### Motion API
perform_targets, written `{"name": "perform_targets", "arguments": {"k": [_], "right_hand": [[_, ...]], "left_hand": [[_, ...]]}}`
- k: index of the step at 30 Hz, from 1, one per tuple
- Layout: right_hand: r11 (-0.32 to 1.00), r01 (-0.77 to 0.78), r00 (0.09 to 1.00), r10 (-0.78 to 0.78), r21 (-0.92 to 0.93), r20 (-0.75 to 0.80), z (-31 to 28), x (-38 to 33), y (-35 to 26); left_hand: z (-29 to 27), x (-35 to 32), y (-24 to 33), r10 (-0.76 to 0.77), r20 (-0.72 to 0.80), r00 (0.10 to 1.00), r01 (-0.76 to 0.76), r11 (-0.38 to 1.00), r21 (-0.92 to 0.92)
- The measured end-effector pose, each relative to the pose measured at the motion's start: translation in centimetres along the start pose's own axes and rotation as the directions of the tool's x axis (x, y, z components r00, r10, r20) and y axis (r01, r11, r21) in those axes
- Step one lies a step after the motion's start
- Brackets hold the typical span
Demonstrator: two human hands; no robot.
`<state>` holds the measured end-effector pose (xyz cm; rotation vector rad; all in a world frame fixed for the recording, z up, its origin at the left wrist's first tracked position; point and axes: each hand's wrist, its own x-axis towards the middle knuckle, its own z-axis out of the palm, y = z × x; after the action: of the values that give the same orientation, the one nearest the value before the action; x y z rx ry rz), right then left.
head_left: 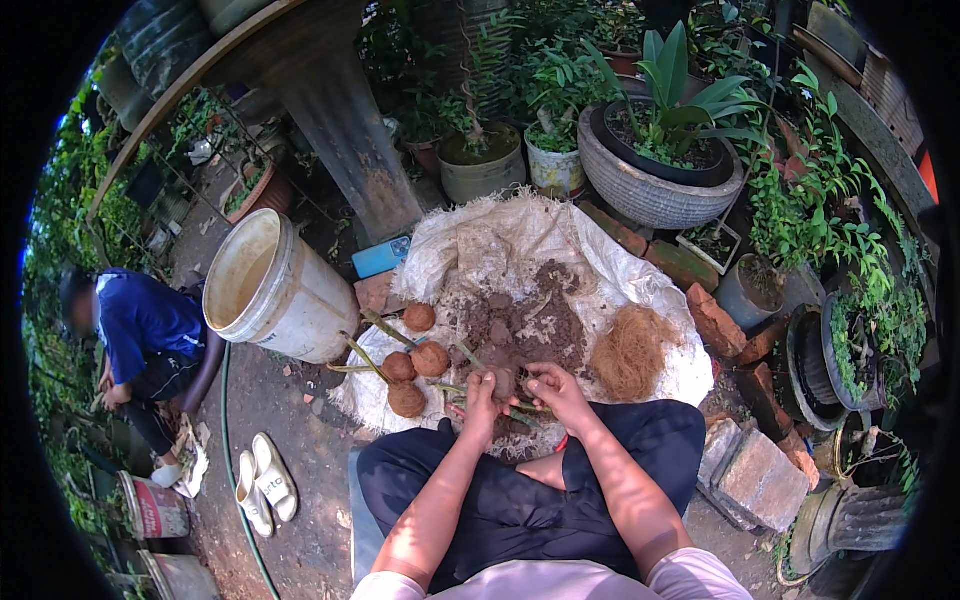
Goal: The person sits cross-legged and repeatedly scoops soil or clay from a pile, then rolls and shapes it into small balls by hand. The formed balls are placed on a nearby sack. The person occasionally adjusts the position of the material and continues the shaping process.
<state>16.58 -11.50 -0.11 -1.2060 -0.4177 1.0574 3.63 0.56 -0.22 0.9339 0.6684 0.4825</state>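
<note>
Close in front of my lap, my left hand (481, 402) is closed round a clump of dark soil (506, 384), from which a green stem (466, 352) seems to stick out toward the far left. At the clump's right side my right hand (556, 393) has its fingers curled against it. Loose soil (530, 325) is heaped just beyond on a white woven sack (470, 235). Several brown fibre-wrapped balls (430, 359), some with green stems, sit left of my hands. To the right lies a tangle of brown coconut fibre (634, 350). More green cuttings (523, 418) show below my hands, partly hidden.
A big white bucket (310, 290) leans at the left, near a blue phone (381, 257). Potted plants (660, 190) line the far side; bricks (765, 480) lie right. Pale slippers (268, 480) and a green hose (226, 430) are left, where another person (145, 340) sits.
</note>
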Motion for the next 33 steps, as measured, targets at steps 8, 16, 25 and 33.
{"name": "perform_targets", "arguments": {"k": [8, 16, 25, 33], "right_hand": [[0.998, 0.015, 0.995, -0.022, 0.064, 0.100, 1.1, -0.9, 0.3], [0.991, 0.016, 0.990, 0.003, -0.136, 0.138, 1.7, -1.4, 0.8], [0.959, 0.084, 0.987, -0.043, -0.269, 0.155, 2.2, -3.0, 1.7], [0.972, 0.141, 0.986, -0.121, -0.189, 0.115, 1.6, -2.0, 1.9]], "left_hand": [[-0.1, -0.4, 0.3, -0.048, -0.004, 0.999, 0.048, 0.991, 0.126], [1.2, -1.2, -0.2, 0.049, -0.049, 0.998, -0.032, 0.954, 0.297], [-2.1, 0.1, -4.0, -0.040, 0.126, 0.991, -0.031, 0.856, 0.516], [-1.5, -0.2, -3.8, 0.125, 0.198, 0.972, -0.227, 0.717, 0.660]]}}
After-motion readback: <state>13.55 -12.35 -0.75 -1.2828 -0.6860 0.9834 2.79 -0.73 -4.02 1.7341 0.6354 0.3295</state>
